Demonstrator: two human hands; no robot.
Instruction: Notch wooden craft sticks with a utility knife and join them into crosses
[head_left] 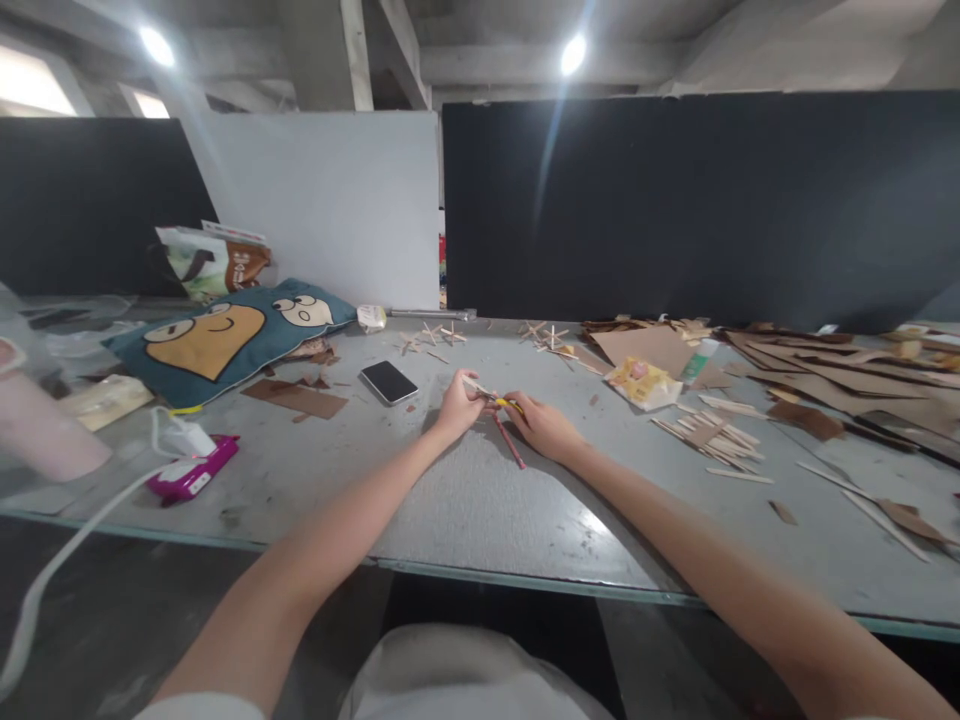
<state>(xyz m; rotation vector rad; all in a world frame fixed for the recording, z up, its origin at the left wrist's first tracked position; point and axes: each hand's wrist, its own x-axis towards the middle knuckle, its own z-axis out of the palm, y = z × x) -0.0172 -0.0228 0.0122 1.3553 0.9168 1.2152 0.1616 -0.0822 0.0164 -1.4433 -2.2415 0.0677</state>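
My left hand [459,404] rests on the grey table [480,500] and pinches a thin wooden stick [475,386] that points up and left. My right hand [541,423] is closed round a yellow and red tool [507,432], perhaps a small knife or pliers, whose red handle lies slanted toward me on the table. The tool's yellow end meets the stick between the two hands. Both forearms reach in from the bottom of the view.
A black phone [388,382] lies left of my hands. Loose wooden sticks [712,437] and cardboard scraps [810,380] cover the right side. A blue cushion [225,338], a pink packet [192,472] and a white cable [75,540] sit left. Dark panels [675,200] stand behind.
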